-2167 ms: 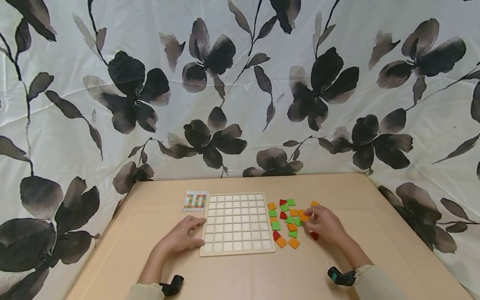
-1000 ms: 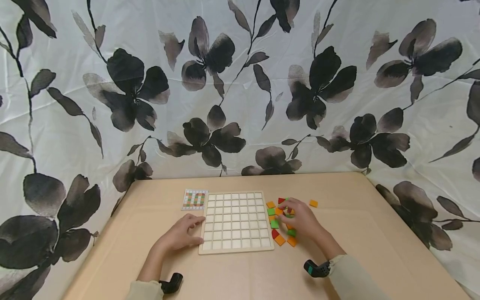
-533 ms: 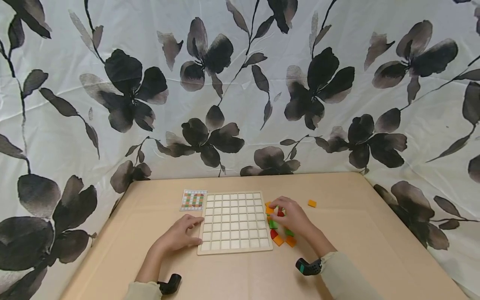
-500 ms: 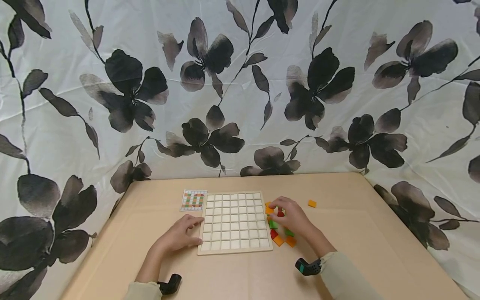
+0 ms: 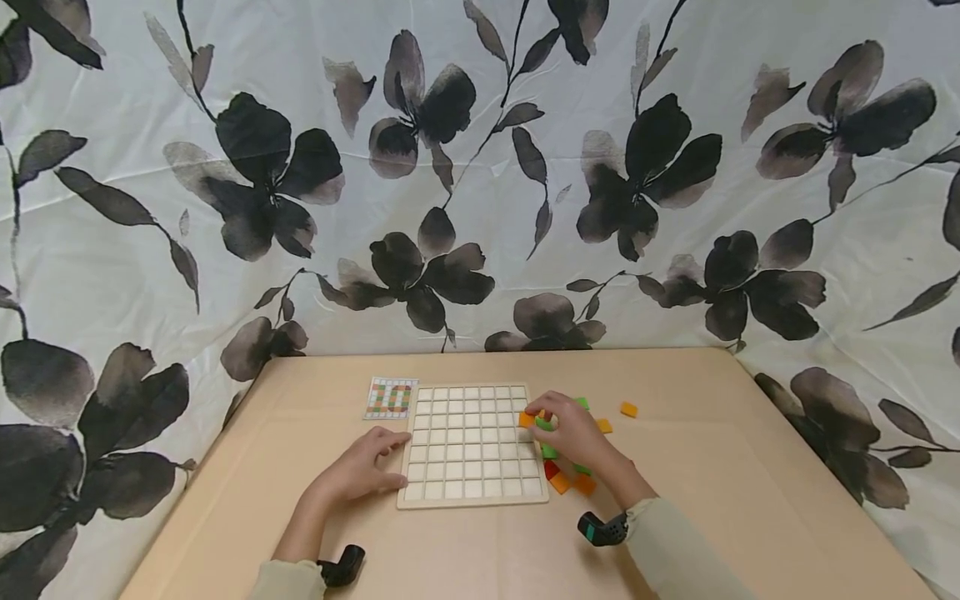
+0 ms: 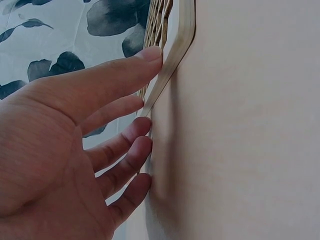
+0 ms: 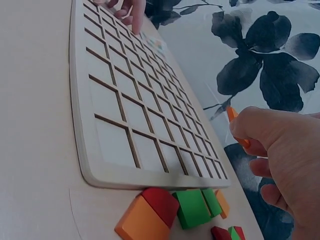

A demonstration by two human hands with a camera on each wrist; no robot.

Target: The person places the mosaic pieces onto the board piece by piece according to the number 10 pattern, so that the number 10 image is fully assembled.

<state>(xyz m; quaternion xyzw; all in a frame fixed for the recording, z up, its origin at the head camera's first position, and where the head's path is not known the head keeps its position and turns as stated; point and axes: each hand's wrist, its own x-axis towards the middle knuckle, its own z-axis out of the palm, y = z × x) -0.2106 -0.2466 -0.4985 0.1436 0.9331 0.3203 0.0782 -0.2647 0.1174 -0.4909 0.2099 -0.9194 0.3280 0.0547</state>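
One orange tile [image 5: 527, 420] is clamped between thumb and fingers of the right hand [image 5: 573, 433] above the right edge of the grid board [image 5: 466, 446], whose opposite edge the left hand [image 5: 358, 468] touches, fingers apart, seemingly to steady it.

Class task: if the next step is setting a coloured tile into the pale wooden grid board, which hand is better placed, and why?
The right, most likely. The right hand pinches a flat orange tile near the right edge of the board. The left hand holds no tile; it touches the left edge.
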